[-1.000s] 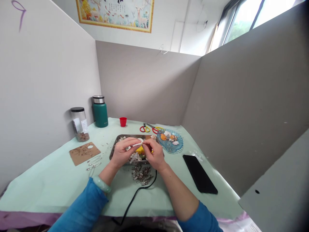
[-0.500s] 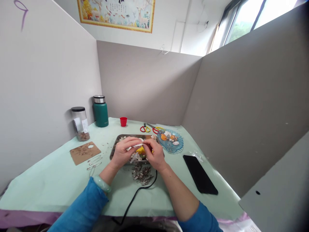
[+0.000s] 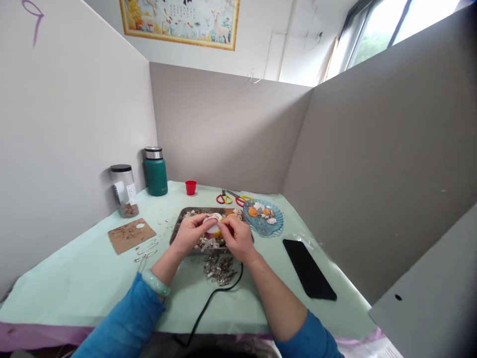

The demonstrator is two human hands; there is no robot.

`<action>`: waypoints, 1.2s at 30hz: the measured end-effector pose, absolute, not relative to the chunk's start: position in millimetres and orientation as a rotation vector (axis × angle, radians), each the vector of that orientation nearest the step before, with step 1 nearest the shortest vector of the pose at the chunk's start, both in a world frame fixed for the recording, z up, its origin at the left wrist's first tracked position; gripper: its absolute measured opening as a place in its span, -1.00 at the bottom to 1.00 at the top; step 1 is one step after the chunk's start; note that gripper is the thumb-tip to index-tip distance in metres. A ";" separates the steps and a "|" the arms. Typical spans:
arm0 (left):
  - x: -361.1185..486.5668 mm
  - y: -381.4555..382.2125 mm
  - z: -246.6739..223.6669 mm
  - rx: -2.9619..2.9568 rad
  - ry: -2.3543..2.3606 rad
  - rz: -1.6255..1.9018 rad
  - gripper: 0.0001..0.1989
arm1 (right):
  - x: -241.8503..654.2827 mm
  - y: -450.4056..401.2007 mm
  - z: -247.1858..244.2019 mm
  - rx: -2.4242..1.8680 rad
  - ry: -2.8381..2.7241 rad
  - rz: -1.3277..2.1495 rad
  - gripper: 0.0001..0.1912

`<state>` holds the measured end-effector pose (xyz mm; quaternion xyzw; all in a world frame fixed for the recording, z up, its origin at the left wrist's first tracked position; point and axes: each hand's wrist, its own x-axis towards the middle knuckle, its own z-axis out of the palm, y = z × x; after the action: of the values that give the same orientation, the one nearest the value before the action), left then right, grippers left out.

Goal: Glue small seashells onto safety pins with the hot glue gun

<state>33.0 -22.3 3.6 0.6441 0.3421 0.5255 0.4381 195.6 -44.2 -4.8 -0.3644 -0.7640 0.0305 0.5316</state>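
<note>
Above the metal tray [image 3: 175,229], my left hand [image 3: 191,232] pinches a white, shell-like disc [image 3: 213,227] between thumb and fingers. My right hand [image 3: 238,237] is closed at the disc's right edge, its fingertips pressed together; whatever small thing they pinch is too small to make out. Shells and yellow pieces lie in the tray under both hands, partly covered by them. A pile of small metal clips [image 3: 219,270] lies on the cloth just in front of the tray.
A blue glass dish [image 3: 276,226] of shells stands right of the tray, scissors [image 3: 224,198] behind. Black phone-like slab [image 3: 309,271] at right; brown card [image 3: 126,237], safety pins [image 3: 146,251], jar [image 3: 124,191], green bottle [image 3: 156,174] at left. Red cup [image 3: 191,187] behind; black cable [image 3: 212,293] in front.
The white disc has turned from nearly edge-on to showing its flat face. My left hand's fingers have shifted around it; my right hand has barely moved.
</note>
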 end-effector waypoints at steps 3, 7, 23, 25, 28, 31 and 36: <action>31.9 -19.0 2.0 1.586 0.835 1.263 -0.65 | 195.8 -43.4 -5.3 -0.888 -1.817 0.078 -0.77; 30.9 -15.8 -2.0 1.574 0.837 1.248 -0.64 | 195.9 -43.4 -5.3 -0.910 -1.814 0.076 -0.74; 29.6 -16.7 -1.6 1.547 0.821 1.200 -0.64 | 195.5 -41.3 -5.5 -0.921 -1.805 0.145 -0.73; 29.5 -14.8 -3.4 1.538 0.829 1.200 -0.63 | 196.1 -39.3 -6.3 -0.921 -1.787 0.175 -0.73; 29.6 -13.2 -5.0 1.520 0.833 1.198 -0.64 | 196.9 -38.1 -6.6 -0.916 -1.771 0.202 -0.72; 29.7 -13.5 -4.6 1.506 0.832 1.197 -0.65 | 197.0 -39.2 -6.0 -0.914 -1.782 0.206 -0.73; 30.0 -15.4 -2.2 1.496 0.821 1.191 -0.63 | 195.9 -40.2 -6.3 -0.938 -1.796 0.191 -0.77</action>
<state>30.0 -15.4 -2.2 0.6201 0.3404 0.4937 0.5058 195.9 -40.2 -6.3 -0.3922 -0.7509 0.0797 0.5253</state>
